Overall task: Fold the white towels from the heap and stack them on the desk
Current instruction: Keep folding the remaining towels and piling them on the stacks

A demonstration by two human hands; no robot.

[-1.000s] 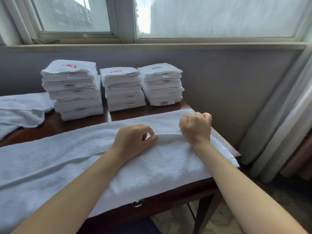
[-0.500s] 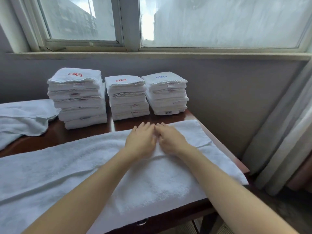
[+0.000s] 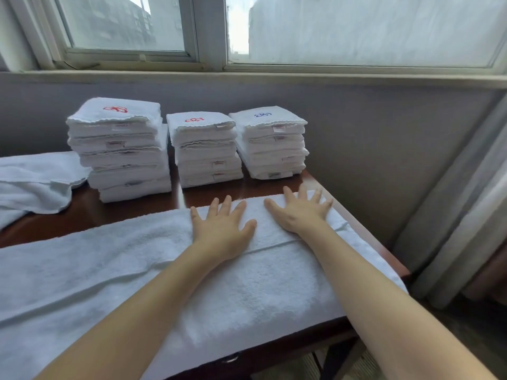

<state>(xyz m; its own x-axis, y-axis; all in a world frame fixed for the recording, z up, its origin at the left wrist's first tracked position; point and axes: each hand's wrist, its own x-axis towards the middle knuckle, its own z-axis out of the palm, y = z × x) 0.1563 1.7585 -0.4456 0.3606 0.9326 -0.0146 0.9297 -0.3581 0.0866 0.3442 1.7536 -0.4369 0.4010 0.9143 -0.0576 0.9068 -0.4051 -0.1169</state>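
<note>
1. A long white towel (image 3: 131, 272) lies spread across the front of the dark wooden desk (image 3: 90, 212), running from the left edge of view to the desk's right-hand corner.
2. Its pile is thick and nubbly, with a faint bluish cast in the window light. A raised fold line runs lengthwise through it, passing under both wrists.
3. The near side of the towel hangs a little over the front edge of the desk.
4. The left hand (image 3: 222, 231) lies palm down on the towel, fingers straight and fanned apart, thumb out to the side, holding nothing.
5. The right hand (image 3: 299, 212) lies flat just beside it, nearer the towel's right end, fingers likewise splayed and pressing on the cloth. The fingertips reach the far edge of the towel.
6. Behind the hands, against the grey wall (image 3: 370, 149), stand three piles of folded white towels side by side.
7. The left stack (image 3: 123, 149) is the tallest and leans a bit unevenly; its top towel bears a red embroidered mark.
8. The middle stack (image 3: 205, 149) also shows red stitching on top, and the right stack (image 3: 271, 144) shows blue. Small labels peep from the folded edges.
9. At the far left of the desk lies the heap (image 3: 33, 182) of loose, rumpled white towels, touching the left stack.
10. A pale curtain (image 3: 461, 215) hangs to the right of the desk.
</note>
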